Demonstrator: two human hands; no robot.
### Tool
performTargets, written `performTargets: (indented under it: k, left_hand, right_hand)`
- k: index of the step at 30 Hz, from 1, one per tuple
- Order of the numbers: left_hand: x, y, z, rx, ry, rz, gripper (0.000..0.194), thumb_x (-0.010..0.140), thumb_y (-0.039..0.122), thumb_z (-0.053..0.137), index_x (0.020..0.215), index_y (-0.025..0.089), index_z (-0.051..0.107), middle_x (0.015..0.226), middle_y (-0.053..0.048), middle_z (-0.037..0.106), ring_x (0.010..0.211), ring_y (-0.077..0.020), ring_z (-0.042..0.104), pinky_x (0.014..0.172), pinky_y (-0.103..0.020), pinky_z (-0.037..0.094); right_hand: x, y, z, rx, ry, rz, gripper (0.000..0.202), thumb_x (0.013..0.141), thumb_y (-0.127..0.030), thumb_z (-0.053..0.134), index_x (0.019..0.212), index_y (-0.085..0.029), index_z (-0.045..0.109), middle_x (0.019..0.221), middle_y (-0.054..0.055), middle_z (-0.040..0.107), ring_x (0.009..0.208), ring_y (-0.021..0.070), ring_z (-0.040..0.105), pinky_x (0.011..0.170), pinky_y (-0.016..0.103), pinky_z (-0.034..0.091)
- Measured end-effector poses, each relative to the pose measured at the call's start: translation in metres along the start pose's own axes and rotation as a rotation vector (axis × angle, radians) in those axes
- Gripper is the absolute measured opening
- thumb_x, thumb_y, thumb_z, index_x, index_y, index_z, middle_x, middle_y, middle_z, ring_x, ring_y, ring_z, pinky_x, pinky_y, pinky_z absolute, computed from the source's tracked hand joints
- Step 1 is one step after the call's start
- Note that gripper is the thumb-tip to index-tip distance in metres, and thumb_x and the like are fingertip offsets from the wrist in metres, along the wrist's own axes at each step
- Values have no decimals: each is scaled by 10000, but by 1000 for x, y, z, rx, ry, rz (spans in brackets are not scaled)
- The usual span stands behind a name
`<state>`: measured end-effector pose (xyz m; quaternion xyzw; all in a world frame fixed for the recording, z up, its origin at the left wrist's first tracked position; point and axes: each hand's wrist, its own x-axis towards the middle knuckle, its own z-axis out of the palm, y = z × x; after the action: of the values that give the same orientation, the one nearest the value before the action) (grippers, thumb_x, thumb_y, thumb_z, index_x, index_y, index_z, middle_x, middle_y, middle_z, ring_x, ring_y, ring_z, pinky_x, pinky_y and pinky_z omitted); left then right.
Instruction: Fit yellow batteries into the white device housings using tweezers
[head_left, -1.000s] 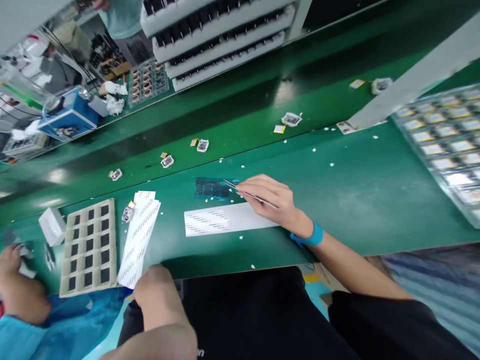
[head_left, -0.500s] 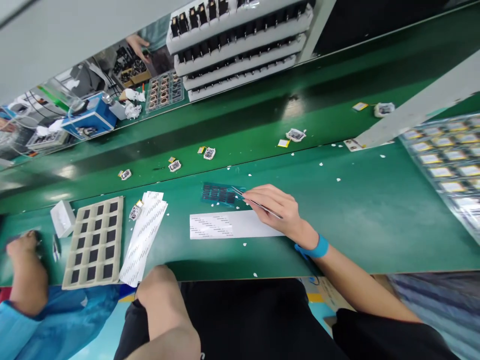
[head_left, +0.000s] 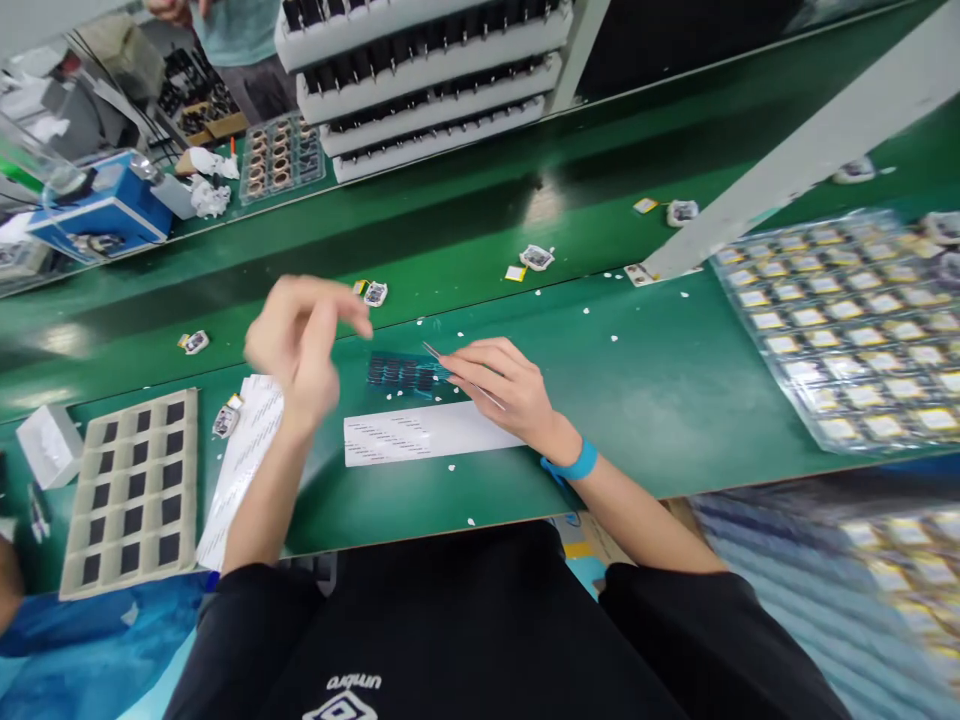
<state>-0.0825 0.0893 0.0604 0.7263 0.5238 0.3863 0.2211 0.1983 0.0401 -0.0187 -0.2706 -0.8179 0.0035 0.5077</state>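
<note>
My right hand point(head_left: 504, 388) holds a pair of metal tweezers point(head_left: 487, 396), its tips pointing left and up. Below those tips lies a dark teal sheet point(head_left: 405, 374) with rows of small black pieces. A white printed strip point(head_left: 420, 432) lies nearer me, partly beneath my right hand. My left hand point(head_left: 296, 345), somewhat blurred, is raised over the table's far edge with fingers apart and nothing visible in them. Just beyond its fingertips, a small white device housing point(head_left: 375, 294) with a yellow-edged battery point(head_left: 360, 287) sits on the green belt.
Left are a compartment tray point(head_left: 131, 490) with black pads, a white box point(head_left: 49, 446), and printed strips point(head_left: 240, 470) beside another housing point(head_left: 225, 420). A clear tray of batteries point(head_left: 847, 330) stands right, near a slanted white post point(head_left: 795, 150). Stacked foam racks point(head_left: 435, 90) stand behind.
My left hand has risen from the table's front edge and reached forward over the table towards the belt. My right hand keeps its tweezers by the teal sheet. The view has shifted right.
</note>
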Motion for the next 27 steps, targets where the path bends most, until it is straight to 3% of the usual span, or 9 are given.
performTargets:
  k: [3, 4, 7, 10, 15, 18, 21, 24, 27]
  left_hand:
    - [40, -43, 24, 179, -107, -10, 340, 1007, 284, 541, 1295, 173, 684, 1469, -121, 639, 1410, -318, 567, 1250, -541, 390]
    - [51, -58, 30, 335, -265, -15, 402, 995, 274, 494, 1346, 163, 657, 1559, -124, 571, 1503, -332, 478, 1279, -557, 344]
    - [67, -92, 40, 426, -418, -23, 458, 938, 280, 521, 1353, 139, 654, 1593, -142, 536, 1573, -357, 378, 1280, -576, 329]
    - [61, -104, 44, 435, -391, -38, 460, 877, 295, 599, 1310, 147, 645, 1572, -151, 557, 1541, -360, 426, 1249, -541, 380]
    - [37, -103, 39, 474, -269, -112, 336, 945, 353, 546, 1173, 154, 693, 1281, -139, 739, 1209, -318, 689, 1132, -467, 489]
    - [22, -108, 28, 458, -237, -109, 330, 954, 305, 515, 1163, 162, 725, 1294, -118, 737, 1252, -314, 654, 1183, -483, 435]
    - [13, -118, 13, 326, -213, -109, 234, 863, 274, 643, 1041, 150, 733, 1277, -114, 725, 1255, -324, 624, 1210, -511, 402]
    - [12, -125, -1, 242, -143, -169, 306, 756, 354, 828, 960, 186, 673, 939, -14, 725, 949, -222, 677, 1057, -437, 531]
    - [10, -113, -4, 173, -95, -211, 321, 743, 396, 865, 872, 216, 633, 678, 66, 658, 653, -132, 606, 862, -356, 575]
  right_hand:
    - [-1, 0, 1, 12, -17, 70, 186, 1035, -207, 602, 1204, -225, 678, 1113, 70, 770, 1029, 207, 697, 871, 400, 640]
    - [-1, 1, 2, 26, -27, 79, 170, 1055, -211, 559, 1179, -225, 674, 1108, 67, 769, 1040, 208, 698, 891, 410, 636]
    - [-3, 2, 3, 51, -48, 65, 180, 1081, -191, 478, 1130, -210, 650, 994, 53, 757, 1005, 200, 695, 879, 384, 625]
    - [-4, 2, 4, 34, -60, 57, 194, 1090, -172, 441, 1166, -206, 616, 854, 25, 696, 832, 177, 638, 747, 321, 586]
    - [-5, -2, 3, -1, -48, 48, 200, 1076, -128, 432, 1185, -194, 587, 789, 2, 615, 667, 157, 471, 645, 300, 469]
    - [-6, -3, 4, 12, -51, 71, 220, 1062, -110, 447, 1192, -217, 589, 791, -13, 603, 668, 152, 465, 641, 292, 437]
    - [-7, -3, 5, 14, -60, 75, 210, 1054, -98, 462, 1171, -213, 592, 780, -17, 599, 663, 152, 460, 643, 287, 442]
    - [-8, -3, 6, -1, -71, 77, 200, 1048, -92, 467, 1144, -208, 599, 767, -15, 611, 661, 154, 477, 641, 284, 459]
    - [-8, -4, 7, -19, -75, 97, 212, 1057, -106, 448, 1139, -215, 611, 757, -17, 641, 650, 151, 519, 635, 283, 474]
